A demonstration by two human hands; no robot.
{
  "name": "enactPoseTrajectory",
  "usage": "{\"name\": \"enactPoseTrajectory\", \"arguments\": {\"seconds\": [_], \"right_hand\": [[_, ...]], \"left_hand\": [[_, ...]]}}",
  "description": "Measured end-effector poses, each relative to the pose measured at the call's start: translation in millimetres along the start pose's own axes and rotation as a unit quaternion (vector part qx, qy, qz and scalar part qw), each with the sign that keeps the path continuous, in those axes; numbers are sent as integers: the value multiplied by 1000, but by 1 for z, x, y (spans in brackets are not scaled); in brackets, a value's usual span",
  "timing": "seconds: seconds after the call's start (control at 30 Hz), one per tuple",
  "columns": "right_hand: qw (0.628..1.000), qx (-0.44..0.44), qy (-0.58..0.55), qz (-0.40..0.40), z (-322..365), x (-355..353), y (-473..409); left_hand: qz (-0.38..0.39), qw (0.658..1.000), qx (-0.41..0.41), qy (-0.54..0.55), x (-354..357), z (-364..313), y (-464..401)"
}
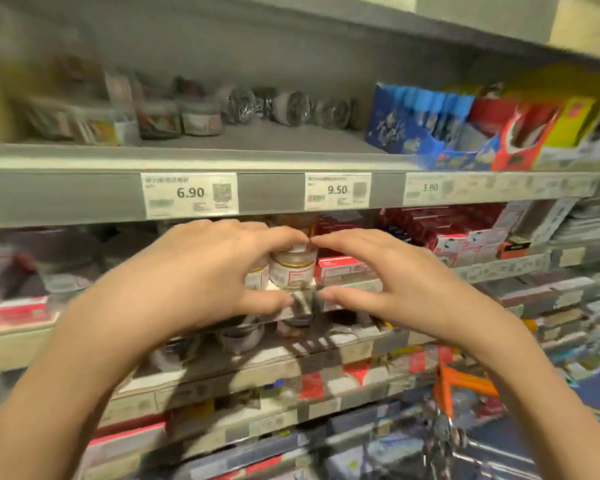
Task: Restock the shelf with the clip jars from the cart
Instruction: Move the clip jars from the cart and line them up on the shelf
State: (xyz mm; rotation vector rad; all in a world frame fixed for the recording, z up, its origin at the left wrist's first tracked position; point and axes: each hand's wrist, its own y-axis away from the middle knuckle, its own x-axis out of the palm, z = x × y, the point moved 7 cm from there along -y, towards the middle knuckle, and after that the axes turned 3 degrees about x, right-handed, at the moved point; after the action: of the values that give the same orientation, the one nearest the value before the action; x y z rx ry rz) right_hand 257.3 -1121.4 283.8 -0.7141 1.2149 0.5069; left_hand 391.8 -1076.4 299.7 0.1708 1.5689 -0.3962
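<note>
Small clear clip jars (291, 268) with white labels and gold contents sit between my two hands, just below the upper shelf's price rail (270, 192). My left hand (201, 271) curls round their left side, with its index finger over the top and its thumb underneath. From the right, my right hand (378, 271) reaches in with nearly straight fingers. Its index tip touches the jars' top beside my left index tip. More clip jars (201, 116) stand at the back of the upper shelf, and some lie on their sides (291, 105). The picture is blurred.
Blue, red and yellow display boxes (464, 126) fill the upper shelf's right end. Red boxes (343, 268) line the shelf behind the hands. Lower shelves hold more stationery. The cart's orange handle (464, 382) and wire basket (440, 441) are at the lower right.
</note>
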Motion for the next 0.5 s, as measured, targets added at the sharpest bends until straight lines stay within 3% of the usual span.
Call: {"name": "enactPoseTrajectory", "arguments": {"seconds": [0.17,0.5], "right_hand": [[997,-55,3,-52,6,-42,-20],[990,-123,5,-67,-1,-82,-78]], "left_hand": [[-32,999,-31,-5,-40,6,1],[-66,992,-98,-42,-90,27,-32]]}}
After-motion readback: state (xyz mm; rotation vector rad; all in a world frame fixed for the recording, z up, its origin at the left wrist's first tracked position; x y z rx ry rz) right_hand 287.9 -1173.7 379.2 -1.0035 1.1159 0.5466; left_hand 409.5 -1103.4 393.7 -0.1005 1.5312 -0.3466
